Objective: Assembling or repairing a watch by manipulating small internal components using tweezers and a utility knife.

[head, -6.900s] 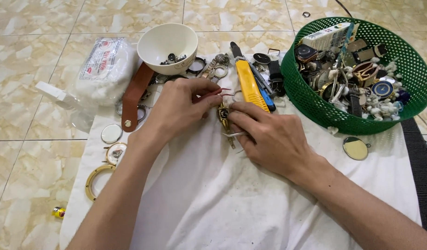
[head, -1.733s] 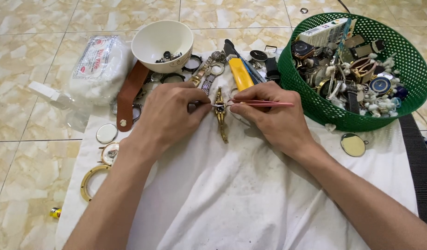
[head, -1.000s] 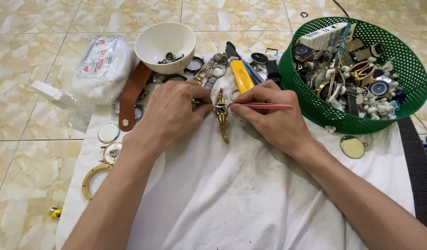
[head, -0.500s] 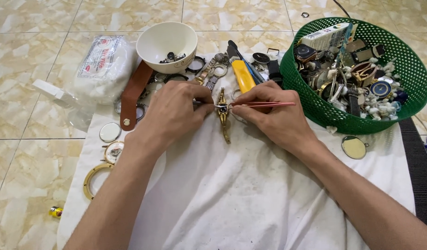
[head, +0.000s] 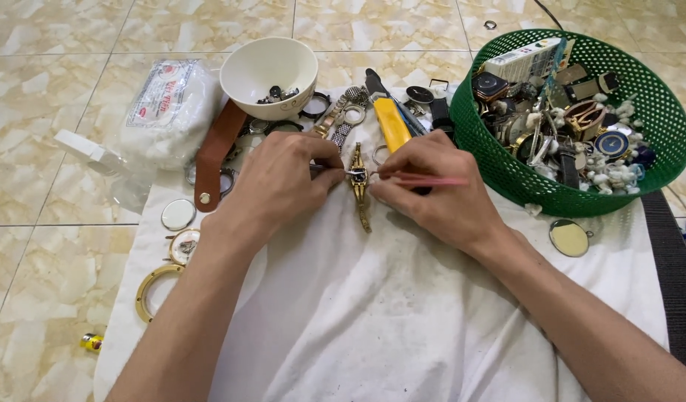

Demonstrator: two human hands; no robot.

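A small gold wristwatch (head: 360, 195) lies lengthwise on the white cloth (head: 402, 320) between my hands. My left hand (head: 277, 187) presses in from the left, its fingertips pinched on a thin metal tool whose tip meets the watch case. My right hand (head: 431, 195) comes from the right and grips a slim pink tool (head: 425, 179), whose point touches the same case.
A white bowl (head: 268, 67) with small metal parts stands at the back, with a brown leather strap (head: 213, 152) and a plastic bag (head: 164, 112) beside it. A green basket (head: 581, 119) full of watches sits right. A yellow-handled tool (head: 391, 123), loose rings and watch glasses lie around.
My hands had been fumbling over the watch. Now both hold thin tools at its case. In the last second they barely shifted.
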